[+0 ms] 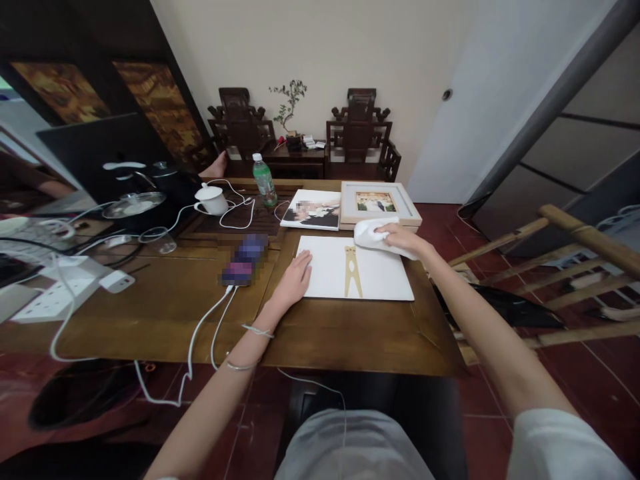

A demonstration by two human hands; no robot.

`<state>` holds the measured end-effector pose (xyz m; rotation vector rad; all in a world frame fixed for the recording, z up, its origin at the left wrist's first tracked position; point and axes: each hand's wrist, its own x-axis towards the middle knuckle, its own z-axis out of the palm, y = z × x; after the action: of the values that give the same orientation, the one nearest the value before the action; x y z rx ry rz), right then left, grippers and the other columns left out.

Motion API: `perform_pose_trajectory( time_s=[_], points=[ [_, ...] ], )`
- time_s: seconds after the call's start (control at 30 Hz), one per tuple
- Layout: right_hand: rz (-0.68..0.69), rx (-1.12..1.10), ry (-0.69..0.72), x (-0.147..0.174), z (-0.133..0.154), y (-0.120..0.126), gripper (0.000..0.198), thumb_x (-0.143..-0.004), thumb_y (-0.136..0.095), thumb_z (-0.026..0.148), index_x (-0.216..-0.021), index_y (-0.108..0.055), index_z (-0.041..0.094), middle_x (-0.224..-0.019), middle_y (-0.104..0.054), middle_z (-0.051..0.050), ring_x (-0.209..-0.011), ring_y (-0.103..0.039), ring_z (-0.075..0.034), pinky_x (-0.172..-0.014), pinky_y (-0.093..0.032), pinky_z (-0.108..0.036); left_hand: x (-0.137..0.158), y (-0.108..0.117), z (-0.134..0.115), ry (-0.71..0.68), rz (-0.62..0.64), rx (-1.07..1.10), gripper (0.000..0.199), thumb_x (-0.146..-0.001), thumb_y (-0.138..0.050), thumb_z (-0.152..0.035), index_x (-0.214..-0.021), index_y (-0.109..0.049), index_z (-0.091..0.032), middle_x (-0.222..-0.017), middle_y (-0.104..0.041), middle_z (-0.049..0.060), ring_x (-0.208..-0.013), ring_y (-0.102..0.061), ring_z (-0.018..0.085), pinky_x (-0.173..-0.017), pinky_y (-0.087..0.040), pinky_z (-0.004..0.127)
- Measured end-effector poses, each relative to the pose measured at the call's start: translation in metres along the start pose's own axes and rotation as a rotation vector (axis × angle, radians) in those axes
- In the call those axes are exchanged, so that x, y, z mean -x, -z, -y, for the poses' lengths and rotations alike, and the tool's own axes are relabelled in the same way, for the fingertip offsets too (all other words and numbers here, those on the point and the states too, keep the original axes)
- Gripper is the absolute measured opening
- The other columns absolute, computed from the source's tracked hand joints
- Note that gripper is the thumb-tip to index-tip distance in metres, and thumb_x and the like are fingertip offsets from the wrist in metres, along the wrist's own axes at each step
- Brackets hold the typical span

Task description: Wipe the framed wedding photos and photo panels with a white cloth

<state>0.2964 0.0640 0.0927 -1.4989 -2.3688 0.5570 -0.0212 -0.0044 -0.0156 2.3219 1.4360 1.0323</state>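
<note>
A white panel lies on the wooden table, with a gold two-legged stand piece flat on its face. My left hand rests with its fingers stretched out along the panel's left edge. Bunched under my right hand is a white cloth, gripped over the panel's far right part. Just behind the panel are a photo print and a pale framed picture, side by side; the cloth overlaps the frame's near edge in view.
On the table to the left are a phone with cables, a lidded white cup, a green-labelled bottle, a pot, a laptop and a power strip. Bamboo rails stand at the right.
</note>
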Motion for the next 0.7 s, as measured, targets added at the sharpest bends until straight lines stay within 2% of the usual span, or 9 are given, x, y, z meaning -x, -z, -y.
perform_pose_trajectory(
  time_s=[0.13,0.3,0.43,0.5,0.57,0.7],
  points=[
    [-0.002,0.022,0.073,0.031,0.010,-0.007,0.049,-0.061,-0.040,0.008,-0.099,-0.070,0.016,-0.114,-0.068,-0.006,-0.106,-0.058,-0.027,-0.096,-0.042,-0.038,0.000,0.000,-0.001,0.013,0.013,0.006,0.039,-0.092,-0.036,-0.024,-0.124,-0.055,-0.009,-0.137,-0.050,0.017,-0.133,-0.042,0.026,-0.112,-0.032,0.047],
    [0.020,0.060,0.161,0.108,0.042,-0.023,0.048,-0.062,-0.037,0.006,-0.094,-0.069,0.021,-0.095,-0.071,-0.002,-0.090,-0.061,-0.022,-0.090,-0.044,-0.035,0.000,0.000,-0.003,0.001,0.000,-0.004,0.039,-0.092,-0.035,-0.023,-0.123,-0.055,-0.010,-0.136,-0.052,0.016,-0.132,-0.042,0.025,-0.112,-0.032,0.046],
    [0.049,0.058,0.210,0.156,0.063,-0.033,0.049,-0.059,-0.035,0.002,-0.089,-0.068,0.022,-0.081,-0.070,0.000,-0.080,-0.061,-0.019,-0.100,-0.039,-0.038,-0.001,0.000,-0.005,-0.001,0.002,-0.010,0.040,-0.092,-0.035,-0.023,-0.123,-0.055,-0.009,-0.136,-0.051,0.017,-0.132,-0.042,0.025,-0.113,-0.032,0.046],
    [0.064,0.031,0.211,0.165,0.066,-0.034,0.048,-0.059,-0.034,0.002,-0.087,-0.067,0.023,-0.080,-0.069,0.000,-0.078,-0.062,-0.019,-0.101,-0.038,-0.039,-0.001,0.000,-0.006,-0.005,0.003,-0.017,0.040,-0.092,-0.034,-0.023,-0.124,-0.055,-0.008,-0.136,-0.051,0.018,-0.133,-0.042,0.025,-0.113,-0.032,0.046],
    [0.066,0.014,0.174,0.162,0.063,-0.032,0.046,-0.059,-0.035,0.003,-0.084,-0.068,0.024,-0.079,-0.069,0.000,-0.079,-0.062,-0.020,-0.094,-0.042,-0.036,-0.001,0.000,-0.006,-0.007,0.002,-0.022,0.040,-0.093,-0.034,-0.023,-0.124,-0.055,-0.008,-0.136,-0.051,0.018,-0.132,-0.042,0.025,-0.113,-0.032,0.046],
    [0.035,-0.009,0.114,0.126,0.045,-0.027,0.046,-0.060,-0.037,0.008,-0.086,-0.071,0.023,-0.089,-0.072,-0.002,-0.088,-0.063,-0.023,-0.086,-0.046,-0.035,-0.001,-0.001,-0.005,-0.004,-0.010,-0.006,0.039,-0.092,-0.035,-0.022,-0.124,-0.055,-0.011,-0.136,-0.052,0.015,-0.132,-0.043,0.025,-0.113,-0.032,0.046]
  ],
)
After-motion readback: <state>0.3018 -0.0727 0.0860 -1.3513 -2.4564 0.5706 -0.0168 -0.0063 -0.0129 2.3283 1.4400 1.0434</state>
